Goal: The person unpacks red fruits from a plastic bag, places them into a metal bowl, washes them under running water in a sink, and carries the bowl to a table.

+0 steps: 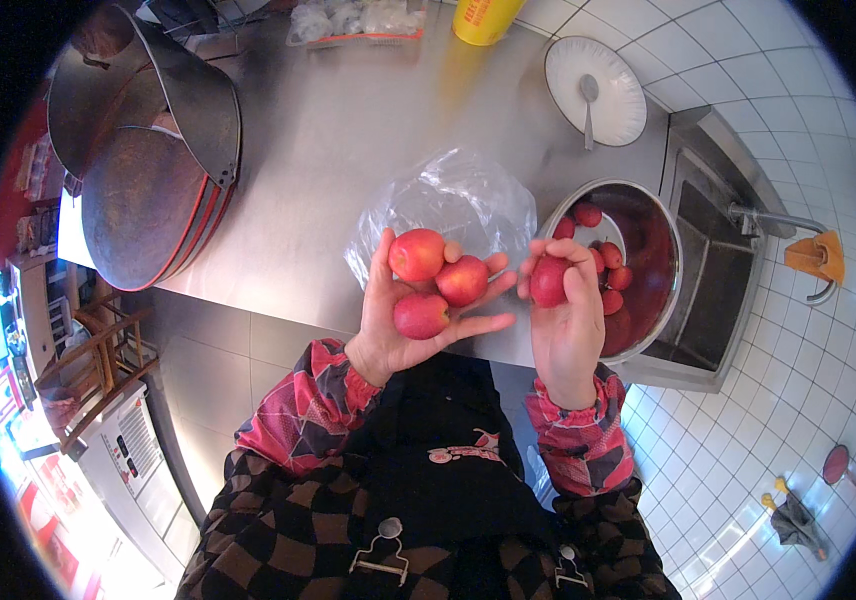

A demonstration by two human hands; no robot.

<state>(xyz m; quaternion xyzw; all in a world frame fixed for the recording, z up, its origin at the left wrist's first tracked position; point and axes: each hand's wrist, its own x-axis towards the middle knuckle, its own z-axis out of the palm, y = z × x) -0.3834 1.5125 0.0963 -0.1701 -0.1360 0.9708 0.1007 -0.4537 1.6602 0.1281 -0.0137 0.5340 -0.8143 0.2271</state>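
Observation:
Several small red-yellow fruits, apple-like or plum-like, are in view. My left hand [390, 337] is turned palm up and carries three of these red fruits [417, 256] on its palm and fingers. In my right hand [570, 330] one more red fruit [550, 282] is held by curled fingers. Beneath and behind the hands, a crumpled clear plastic bag [465, 187] lies on the steel counter [308, 180]. Just right of my right hand stands a round metal pot [664, 300] with several red fruits [612, 255] inside, partly hidden by that hand.
A sink [705, 292] with a tap [780, 217] and an orange cloth [814, 255] adjoins the pot. Behind are a white plate [623, 90] with a spoon [588, 112], a yellow container [482, 19] and a plastic tray [357, 22]. A large round metal vessel [143, 202] stands left.

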